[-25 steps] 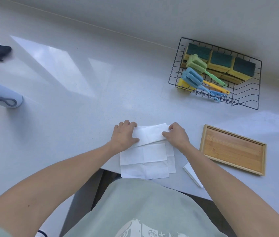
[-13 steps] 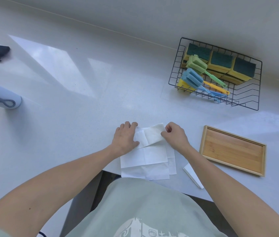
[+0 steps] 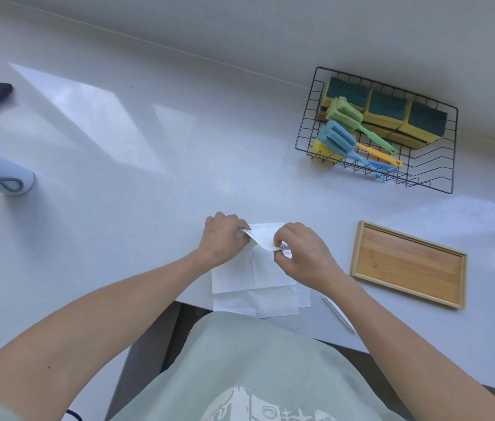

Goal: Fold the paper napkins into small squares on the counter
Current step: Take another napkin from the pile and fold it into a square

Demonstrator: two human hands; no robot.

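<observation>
Top napkin (image 3: 266, 237) pinched by left hand (image 3: 220, 238) and right hand (image 3: 304, 253), both grips closed on it, above napkin stack (image 3: 252, 287) on tabletop (image 3: 118, 208).

A person in a pale sage-green short-sleeved T-shirt (image 3: 240, 369) with a white printed graphic (image 3: 258, 405) on the chest, forearms bare.
</observation>
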